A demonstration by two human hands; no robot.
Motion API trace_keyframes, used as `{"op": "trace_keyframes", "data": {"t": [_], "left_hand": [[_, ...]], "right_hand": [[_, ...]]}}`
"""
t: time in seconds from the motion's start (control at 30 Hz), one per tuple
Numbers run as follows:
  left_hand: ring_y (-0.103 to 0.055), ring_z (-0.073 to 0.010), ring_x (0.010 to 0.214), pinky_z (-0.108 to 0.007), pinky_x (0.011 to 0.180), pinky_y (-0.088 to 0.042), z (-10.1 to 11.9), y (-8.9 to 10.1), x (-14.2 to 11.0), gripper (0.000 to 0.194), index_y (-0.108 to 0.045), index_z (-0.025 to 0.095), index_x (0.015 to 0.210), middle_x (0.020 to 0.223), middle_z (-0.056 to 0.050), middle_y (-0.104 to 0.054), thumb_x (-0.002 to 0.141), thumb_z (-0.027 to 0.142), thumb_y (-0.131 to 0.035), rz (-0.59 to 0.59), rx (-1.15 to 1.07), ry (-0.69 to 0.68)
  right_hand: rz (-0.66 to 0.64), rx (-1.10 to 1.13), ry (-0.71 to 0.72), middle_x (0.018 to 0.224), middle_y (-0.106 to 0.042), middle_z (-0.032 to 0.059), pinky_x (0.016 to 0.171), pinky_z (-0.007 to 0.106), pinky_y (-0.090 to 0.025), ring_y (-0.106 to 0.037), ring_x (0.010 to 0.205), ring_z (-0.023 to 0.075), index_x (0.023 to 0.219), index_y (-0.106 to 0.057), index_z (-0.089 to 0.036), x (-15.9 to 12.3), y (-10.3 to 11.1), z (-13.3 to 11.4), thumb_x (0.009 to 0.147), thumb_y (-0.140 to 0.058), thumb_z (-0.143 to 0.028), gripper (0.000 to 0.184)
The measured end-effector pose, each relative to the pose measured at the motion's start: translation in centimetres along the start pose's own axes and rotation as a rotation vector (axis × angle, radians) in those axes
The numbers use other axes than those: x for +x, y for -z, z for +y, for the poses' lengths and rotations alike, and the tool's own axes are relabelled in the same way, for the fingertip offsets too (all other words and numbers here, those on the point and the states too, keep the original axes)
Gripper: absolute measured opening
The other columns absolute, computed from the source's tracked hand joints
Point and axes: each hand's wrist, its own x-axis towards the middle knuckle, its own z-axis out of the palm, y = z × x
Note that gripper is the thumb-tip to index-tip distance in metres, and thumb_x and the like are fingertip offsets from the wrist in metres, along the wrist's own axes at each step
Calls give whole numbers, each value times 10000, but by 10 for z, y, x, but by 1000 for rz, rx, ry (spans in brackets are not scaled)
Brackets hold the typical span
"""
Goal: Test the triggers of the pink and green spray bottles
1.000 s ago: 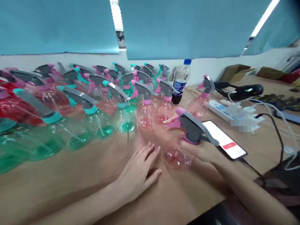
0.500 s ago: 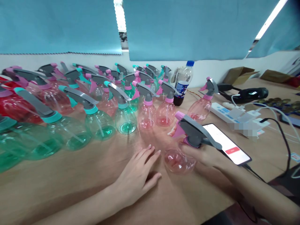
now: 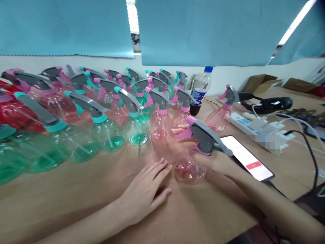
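A pink spray bottle (image 3: 190,171) with a grey and pink trigger head (image 3: 207,135) stands in front of me on the table, slightly tilted in view. Behind its neck, my right hand (image 3: 186,149) reaches across with fingers stretched out to the left and apart, partly blurred; the bottle hides part of it. Just left of that bottle, my left hand (image 3: 149,183) lies flat on the brown tabletop, fingers spread, holding nothing. Beyond the hands stand two more pink spray bottles (image 3: 160,127), and a green spray bottle (image 3: 137,132) is beside them.
Several green and pink spray bottles (image 3: 108,135) crowd the left and back. A cola bottle (image 3: 199,93) stands near the wall. To the right lie a lit phone (image 3: 247,157), a white power strip (image 3: 245,123) with cables, and a black object (image 3: 275,102). One pink spray bottle (image 3: 218,117) stands apart.
My right hand's fingers have loosened from around the bottle neck and stretched out leftward behind it. The bottle appears shifted slightly left. My left hand has stayed almost still.
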Motion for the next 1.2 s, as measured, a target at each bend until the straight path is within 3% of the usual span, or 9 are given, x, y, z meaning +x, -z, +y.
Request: {"op": "trace_keyframes", "data": {"t": [0.13, 0.33, 0.5, 0.8, 0.97, 1.2], "left_hand": [[-396, -264, 1343, -464, 1087, -356, -3, 1, -2, 467, -414, 150, 1384, 1439, -125, -453, 972, 362, -468, -15, 10, -10], [-392, -270, 1344, -478, 1082, -361, -2, 1, -2, 453, -442, 150, 1369, 1440, -127, -452, 964, 350, -478, -38, 1, -6], [-401, -279, 1337, -493, 1076, -362, -1, 2, -1, 439, -459, 157, 1359, 1431, -132, -462, 957, 331, -489, -26, -14, -1], [-386, -273, 1347, -481, 1088, -352, 0, 3, 1, 432, -469, 145, 1355, 1427, -135, -465, 958, 313, -490, -36, -6, -6], [-399, -281, 1338, -486, 1082, -357, 1, 3, 2, 435, -477, 139, 1348, 1414, -142, -479, 950, 312, -502, -37, -4, -4], [-403, -280, 1335, -491, 1074, -367, 2, 3, 2, 432, -471, 132, 1346, 1405, -146, -487, 948, 297, -502, -37, -5, -3]], "right_hand": [[31, -43, 47, 866, -717, 25, 746, 376, -573, -692, 867, 235, 1037, -652, -243, -3, 1, 5, 669, -516, -178, 398], [42, -99, 10, 716, -686, -1, 697, 340, -580, -679, 724, 200, 806, -645, -245, -8, 5, 10, 674, -514, -152, 208], [11, -94, 6, 716, -675, -2, 692, 339, -589, -680, 731, 197, 705, -596, -230, -8, 6, 11, 687, -524, -151, 107], [9, 14, -87, 871, -720, 10, 836, 346, -573, -691, 876, 192, 709, -604, -234, -16, 4, 15, 750, -561, -165, 91], [47, -27, -64, 776, -713, 5, 826, 358, -572, -700, 822, 200, 710, -605, -234, -17, 7, 17, 750, -589, -186, 64], [50, -19, -89, 981, -732, 30, 867, 370, -561, -695, 937, 229, 832, -637, -232, -22, 11, 23, 716, -576, -161, 149]]}}
